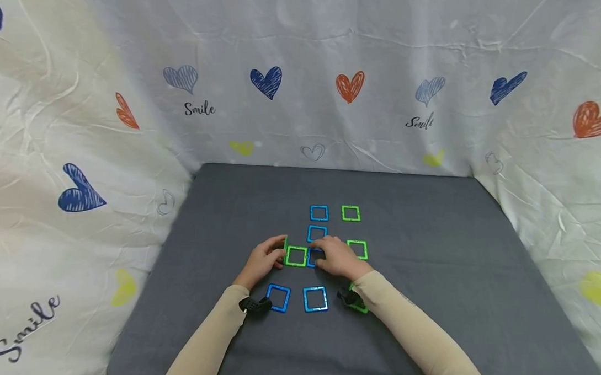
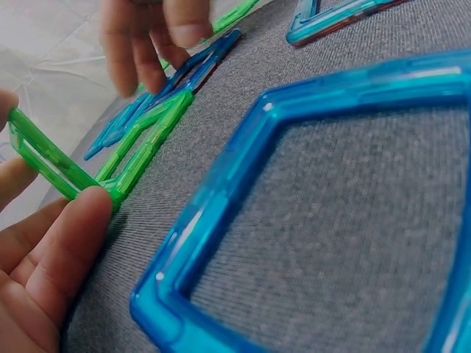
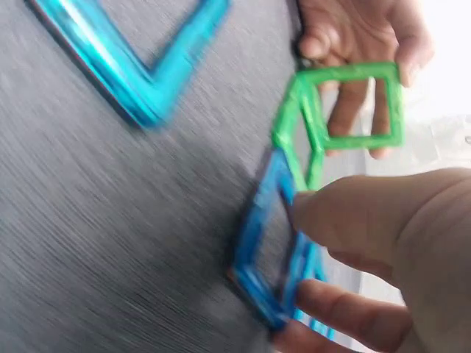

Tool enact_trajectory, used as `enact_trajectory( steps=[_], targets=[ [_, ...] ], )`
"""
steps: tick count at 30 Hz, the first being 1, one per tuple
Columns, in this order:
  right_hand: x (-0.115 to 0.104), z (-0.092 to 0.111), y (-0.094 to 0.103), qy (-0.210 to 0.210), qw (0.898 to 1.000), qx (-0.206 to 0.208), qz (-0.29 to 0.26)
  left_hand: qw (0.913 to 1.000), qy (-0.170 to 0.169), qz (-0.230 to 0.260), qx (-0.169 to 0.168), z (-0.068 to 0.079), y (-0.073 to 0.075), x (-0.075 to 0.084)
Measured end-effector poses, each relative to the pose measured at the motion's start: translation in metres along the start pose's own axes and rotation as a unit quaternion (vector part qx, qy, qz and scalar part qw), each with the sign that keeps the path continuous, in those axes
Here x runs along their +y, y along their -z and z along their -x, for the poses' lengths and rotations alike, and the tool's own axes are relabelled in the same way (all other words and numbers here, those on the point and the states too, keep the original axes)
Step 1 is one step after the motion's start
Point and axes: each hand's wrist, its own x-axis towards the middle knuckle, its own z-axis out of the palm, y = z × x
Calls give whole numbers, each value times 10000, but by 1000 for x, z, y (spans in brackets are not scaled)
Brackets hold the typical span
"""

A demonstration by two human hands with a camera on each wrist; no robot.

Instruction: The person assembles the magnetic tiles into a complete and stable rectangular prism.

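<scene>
My left hand (image 1: 263,260) holds a green square magnetic tile (image 3: 357,141) upright, thumb low on one side and fingers at its far edges. It stands along the left side of a second green square tile (image 1: 295,265), which lies flat. Beside that flat tile, on the right, lies a blue square tile (image 3: 257,209) with its edge against the green one. Over this blue tile is my right hand (image 1: 339,257), its extended fingers touching the far edge while the thumb hovers over the frame. Part of the blue tile is hidden by that hand.
Another blue tile (image 1: 317,226) lies just beyond my right hand, with a blue one (image 1: 319,220) and a green one (image 1: 351,220) farther back. A green tile (image 1: 358,242) lies right of that hand. Nearer me are two blue tiles and a partly covered green tile (image 1: 360,308).
</scene>
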Motion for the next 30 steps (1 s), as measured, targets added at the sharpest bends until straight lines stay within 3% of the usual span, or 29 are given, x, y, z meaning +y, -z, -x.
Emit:
enact_trajectory(
  steps=[5,12,21,30],
  targets=[
    [6,-15,19,-23,9999,103,-102,10000,41,33,-9,0,0,0],
    [17,-33,34,276,9986,22,444,10000,38,11,30,-1,0,2],
    [22,-46,26,351,9967,-197,710,9999,90,55,43,-2,-1,0],
    [20,-47,18,360,9946,-119,964,9999,116,104,66,-3,-1,2]
  ],
)
